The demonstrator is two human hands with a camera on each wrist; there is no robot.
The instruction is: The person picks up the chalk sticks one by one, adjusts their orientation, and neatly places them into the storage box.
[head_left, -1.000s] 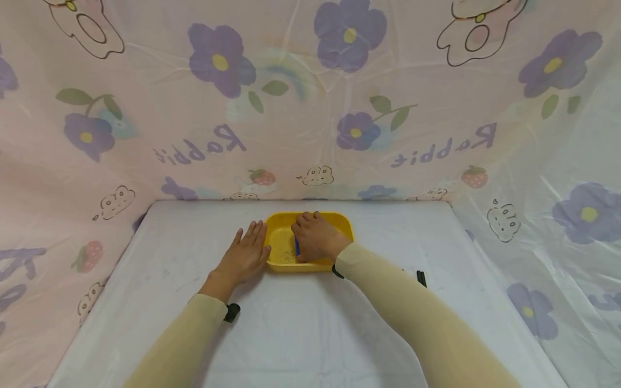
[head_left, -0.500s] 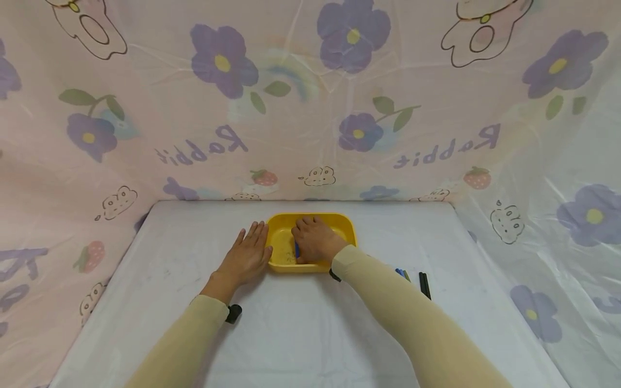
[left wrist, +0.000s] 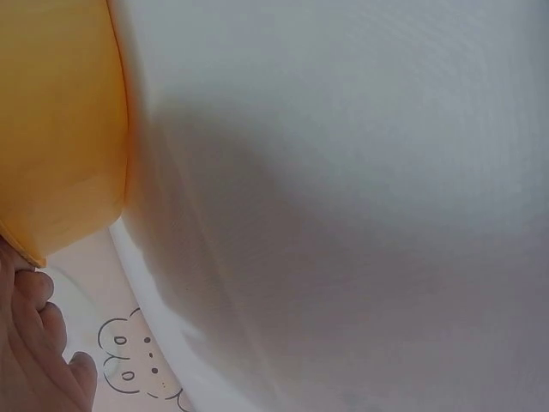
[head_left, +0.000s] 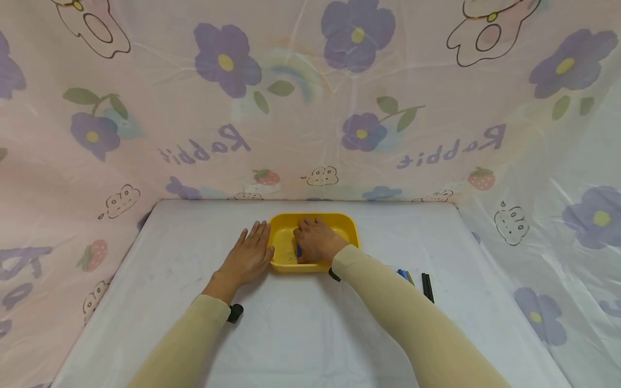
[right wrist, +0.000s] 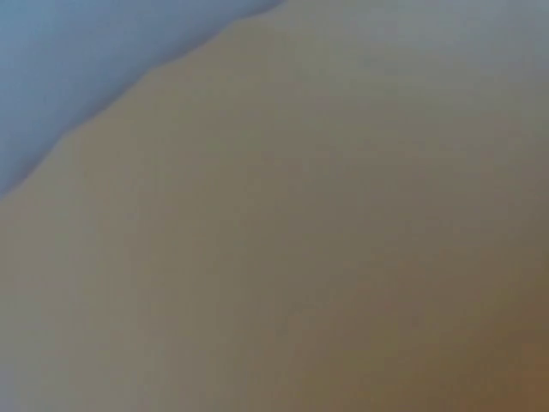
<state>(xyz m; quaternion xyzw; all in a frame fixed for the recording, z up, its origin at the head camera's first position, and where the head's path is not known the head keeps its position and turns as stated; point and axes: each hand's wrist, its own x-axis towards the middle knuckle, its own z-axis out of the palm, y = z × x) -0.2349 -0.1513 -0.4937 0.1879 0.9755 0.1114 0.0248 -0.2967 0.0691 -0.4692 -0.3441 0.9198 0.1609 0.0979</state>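
Yellow tray (head_left: 281, 237) flanked by flat left hand (head_left: 246, 257), fingers straight, on the desk (head_left: 301, 323); right hand (head_left: 316, 242) inside, curled on a blue thing (head_left: 298, 250).

- Most of the blue object (head_left: 298, 251) in the yellow tray (head_left: 283, 237) is hidden by the right hand (head_left: 315, 242).
- Only blur is given by the right wrist view.
- The pens (head_left: 427, 286) are partly covered by the sleeve.
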